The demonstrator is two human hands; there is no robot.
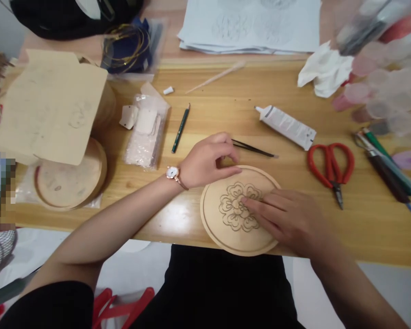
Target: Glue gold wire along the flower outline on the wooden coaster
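Observation:
A round pale wooden disc (214, 224) with a raised rim lies at the table's front edge. A dark-outlined flower design (231, 219) covers its middle. My right hand (291, 219) rests over the disc's right side. Its fingers are drawn together, with the tips at the flower's centre; anything between them is hidden. My left hand (212, 157), with a watch (172, 172) at the wrist, is at the disc's far edge. Its fingers are curled and its thumb is apart from them, near the rim. Black tweezers (255, 148) lie just beyond, one end close to the left fingers.
Right of the disc lie red-handled pliers (332, 169), a glue tube (286, 125) and several pen-like tools (383, 169). Small cups (380, 91) crowd the far right. To the left are a pencil (181, 128), a plastic packet (144, 137) and another wooden disc (71, 178).

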